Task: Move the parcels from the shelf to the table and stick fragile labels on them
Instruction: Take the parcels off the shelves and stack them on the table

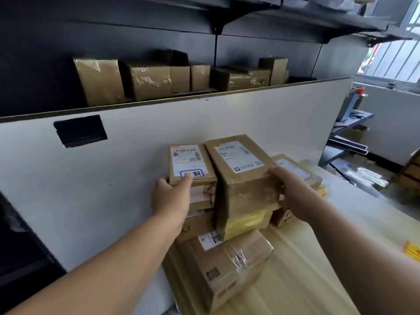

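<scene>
Several brown taped parcels (147, 81) stand in a row on the dark shelf (159, 100) behind a white partition. Below it, a pile of parcels sits on the pale wooden table (306, 280). My left hand (171, 196) grips a small flat parcel (191, 163) with a white shipping label, thumb on top, at the pile's upper left. My right hand (288, 187) holds the right side of a taller taped parcel (243, 178) that leans on the pile beside it. A larger parcel (227, 262) lies at the front of the pile.
The white partition (113, 178) rises between table and shelf, with a black patch (80, 130) on it. A yellow label strip (412, 251) lies at the table's right edge. Dark racks with clutter (354, 142) stand at the right, under a window.
</scene>
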A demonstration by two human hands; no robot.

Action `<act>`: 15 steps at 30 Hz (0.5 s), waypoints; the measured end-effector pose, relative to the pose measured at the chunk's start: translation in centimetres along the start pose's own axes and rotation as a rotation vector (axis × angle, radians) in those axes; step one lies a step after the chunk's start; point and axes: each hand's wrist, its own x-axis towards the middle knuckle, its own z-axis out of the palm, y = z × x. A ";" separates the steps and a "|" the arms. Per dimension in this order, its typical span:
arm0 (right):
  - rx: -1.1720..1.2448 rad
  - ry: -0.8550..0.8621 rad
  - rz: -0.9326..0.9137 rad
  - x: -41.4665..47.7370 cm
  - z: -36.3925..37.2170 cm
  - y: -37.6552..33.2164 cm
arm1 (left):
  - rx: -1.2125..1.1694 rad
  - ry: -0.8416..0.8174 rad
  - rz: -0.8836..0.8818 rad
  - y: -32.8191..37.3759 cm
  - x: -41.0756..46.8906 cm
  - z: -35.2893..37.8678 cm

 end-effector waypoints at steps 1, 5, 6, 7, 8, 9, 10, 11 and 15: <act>0.003 -0.011 -0.003 0.3 -0.3 0.1 | 0.007 0.007 0.000 -0.2 -0.1 0.4; 0.015 -0.035 0.024 1.8 -1.0 0.7 | 0.032 0.032 -0.007 -0.9 -0.4 1.6; 0.010 -0.043 0.034 2.1 -1.1 0.9 | 0.032 0.038 -0.013 -1.1 -0.5 1.9; 0.011 -0.050 0.040 2.4 -1.2 1.1 | 0.030 0.043 -0.019 -1.2 -0.6 2.1; 0.023 -0.055 0.040 2.6 -1.2 1.2 | 0.027 0.046 -0.026 -1.3 -0.8 2.2; 0.036 -0.055 0.038 2.8 -1.3 1.3 | 0.022 0.045 -0.030 -1.3 -0.9 2.3; 0.039 -0.052 0.036 2.9 -1.3 1.4 | 0.016 0.041 -0.034 -1.5 -1.0 2.3; 0.038 -0.054 0.034 3.0 -1.4 1.5 | 0.010 0.036 -0.036 -1.6 -1.0 2.2; 0.014 -0.089 0.025 3.0 -2.1 1.9 | -0.011 0.022 -0.053 -2.3 -0.8 1.5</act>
